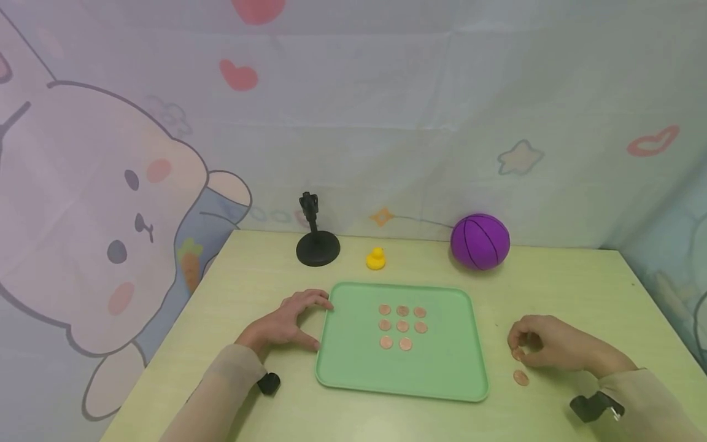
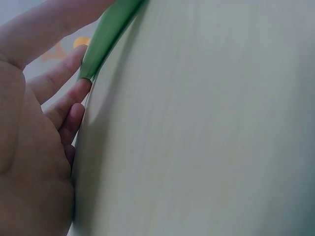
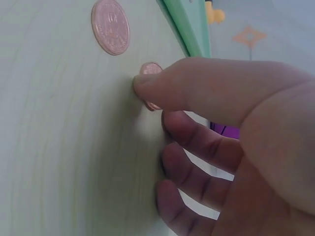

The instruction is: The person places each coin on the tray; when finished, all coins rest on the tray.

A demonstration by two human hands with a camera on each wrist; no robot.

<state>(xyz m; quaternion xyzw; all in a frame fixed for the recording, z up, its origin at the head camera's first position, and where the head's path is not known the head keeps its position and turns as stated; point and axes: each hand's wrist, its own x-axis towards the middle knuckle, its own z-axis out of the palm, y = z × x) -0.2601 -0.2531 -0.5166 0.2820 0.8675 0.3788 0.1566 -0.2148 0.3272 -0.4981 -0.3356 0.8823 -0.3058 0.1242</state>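
Observation:
My right hand is low over the table's right side, thumb and fingers curled around a copper-coloured coin. In the right wrist view the thumb covers part of that coin, and the index finger is mostly hidden. Another coin lies flat on the table close by. A green tray sits in the middle, with several coins laid out in rows on it. My left hand is at the tray's left edge, fingers and thumb spread, fingertips at the rim.
Along the back of the table stand a black stand with a round base, a small yellow rubber duck and a purple ball. A printed cloth hangs behind the table.

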